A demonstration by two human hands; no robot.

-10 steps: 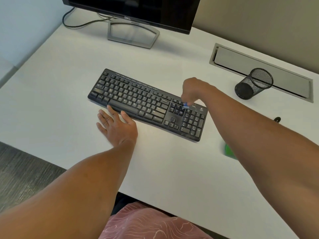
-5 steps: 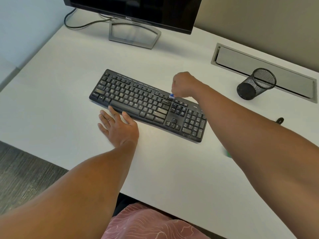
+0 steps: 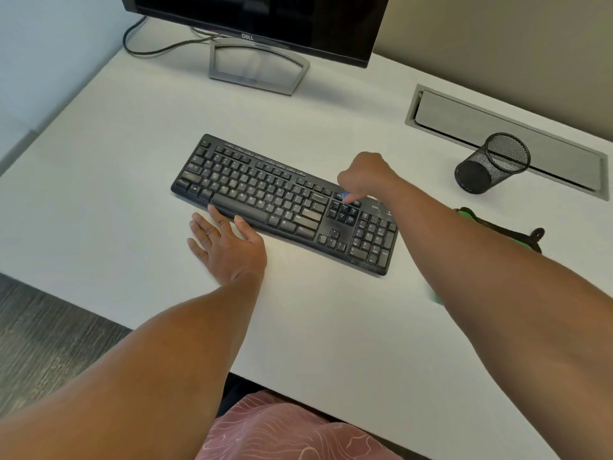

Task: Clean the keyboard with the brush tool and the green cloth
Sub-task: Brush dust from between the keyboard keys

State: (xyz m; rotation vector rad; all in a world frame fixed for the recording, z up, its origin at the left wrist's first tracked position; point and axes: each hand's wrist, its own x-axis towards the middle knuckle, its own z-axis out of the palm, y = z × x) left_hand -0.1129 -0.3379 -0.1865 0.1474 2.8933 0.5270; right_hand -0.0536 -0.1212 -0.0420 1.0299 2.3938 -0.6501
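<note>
right hand (image 3: 365, 175): fingers curled down into a fist, pinching the brush tool (image 3: 346, 196), of which only a small blue tip shows below the knuckles. the tip meets the black keyboard (image 3: 285, 204) at the far row above the navigation keys, between the main keys and the number pad.

left hand (image 3: 229, 244): fingers straight and slightly spread, flat on the white worktop (image 3: 99, 167), holding nothing. the fingertips (image 3: 214, 210) touch the keyboard's near edge by the space bar.

the keyboard lies slantwise in mid-worktop, left end farther, right end nearer.

green cloth (image 3: 464, 214): on the worktop right of the keyboard, mostly hidden behind the right forearm; a green sliver shows on each side of the arm. a black cord or strap (image 3: 517, 232) lies against it; what it is cannot be told.

far right: a black mesh pen cup (image 3: 494, 162), tipped on its side, beside a grey cable tray (image 3: 464, 117) recessed in the worktop. far centre: a dell monitor (image 3: 258, 24) on a silver stand, cable trailing left.
</note>
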